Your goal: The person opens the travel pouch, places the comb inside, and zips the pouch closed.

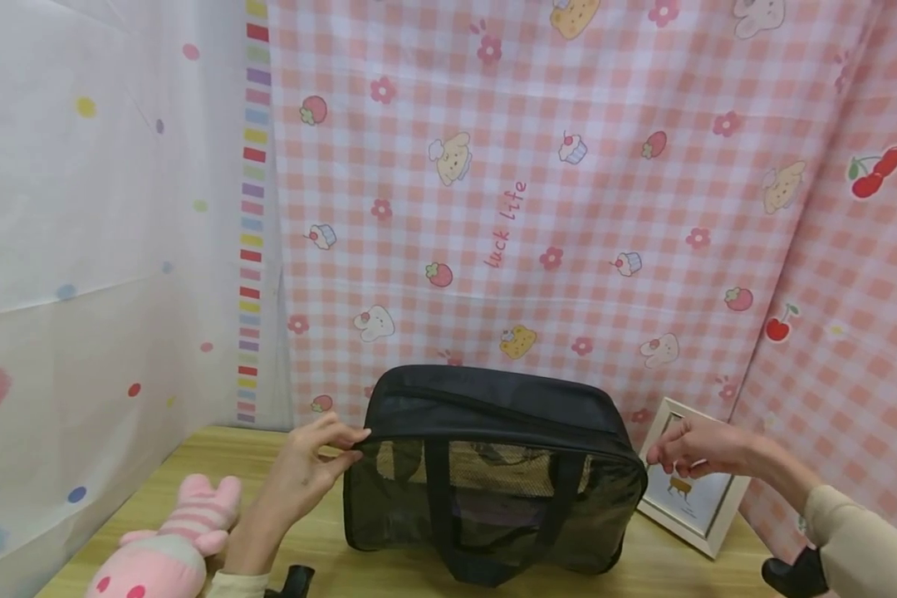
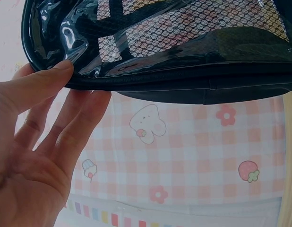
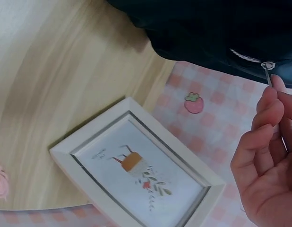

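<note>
A black toiletry bag (image 1: pixel 493 407) with a see-through front, mesh and dark handles stands upright on the wooden table. At its upper left corner my left hand (image 1: pixel 302 469) pinches the edge; in the left wrist view the thumb lies on the clear side and the fingers (image 2: pixel 96 111) behind the piping. On the opposite end my right hand (image 1: pixel 706 448) pinches a metal zipper pull (image 3: pixel 268 75), seen in the right wrist view beside a short stretch of zipper teeth (image 3: pixel 245 56). What lies inside the bag is hard to make out.
Behind the right hand a white picture frame (image 1: pixel 718 531) leans against the checked curtain (image 1: pixel 538 224). A pink striped plush toy (image 1: pixel 153 565) lies on the table (image 1: pixel 306 556) to the left. White dotted cloth (image 1: pixel 105 208) hangs along the left side.
</note>
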Motion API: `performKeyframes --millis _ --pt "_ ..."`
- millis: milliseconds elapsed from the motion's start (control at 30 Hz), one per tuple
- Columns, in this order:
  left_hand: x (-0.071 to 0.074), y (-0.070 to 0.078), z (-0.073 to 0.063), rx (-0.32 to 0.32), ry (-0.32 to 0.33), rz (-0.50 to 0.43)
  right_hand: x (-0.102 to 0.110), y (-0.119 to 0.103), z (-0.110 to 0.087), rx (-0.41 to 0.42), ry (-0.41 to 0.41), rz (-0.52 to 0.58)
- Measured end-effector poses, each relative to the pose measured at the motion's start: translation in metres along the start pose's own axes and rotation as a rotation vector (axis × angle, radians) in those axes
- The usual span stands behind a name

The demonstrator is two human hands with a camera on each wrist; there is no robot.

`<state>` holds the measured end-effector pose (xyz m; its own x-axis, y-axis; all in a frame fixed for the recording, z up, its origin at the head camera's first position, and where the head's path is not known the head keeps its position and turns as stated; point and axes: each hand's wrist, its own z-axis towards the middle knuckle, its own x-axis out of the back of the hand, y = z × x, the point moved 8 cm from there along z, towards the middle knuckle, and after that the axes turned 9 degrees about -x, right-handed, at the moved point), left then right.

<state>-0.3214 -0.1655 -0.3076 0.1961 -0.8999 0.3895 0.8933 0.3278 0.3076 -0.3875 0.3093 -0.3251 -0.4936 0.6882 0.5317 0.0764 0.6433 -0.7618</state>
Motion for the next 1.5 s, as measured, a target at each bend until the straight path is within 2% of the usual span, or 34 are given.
performKeyframes --millis 367,600,800,1000,1200,1500 --pt "0.0 0.0 -0.002 0.019 0.007 -0.004 -0.013 0.021 0.009 -0.006 -0.035 0.08" --pt "0.006 0.005 -0.002 -0.013 0.019 0.009 -0.014 0.021 0.011 0.007 -0.016 0.098" --pt "0.008 0.002 -0.003 0.001 0.013 0.026 -0.017 0.019 0.015 0.067 0.002 0.123" --pt "0.014 0.0 -0.007 0.027 0.015 0.043 -0.028 0.022 0.028 0.113 0.015 0.175" --pt "0.017 0.001 -0.01 0.029 0.017 0.044 -0.036 0.032 0.032 0.134 0.037 0.286" --pt "0.016 -0.006 -0.01 0.05 0.017 0.048 -0.05 0.055 0.039 0.214 -0.002 0.536"
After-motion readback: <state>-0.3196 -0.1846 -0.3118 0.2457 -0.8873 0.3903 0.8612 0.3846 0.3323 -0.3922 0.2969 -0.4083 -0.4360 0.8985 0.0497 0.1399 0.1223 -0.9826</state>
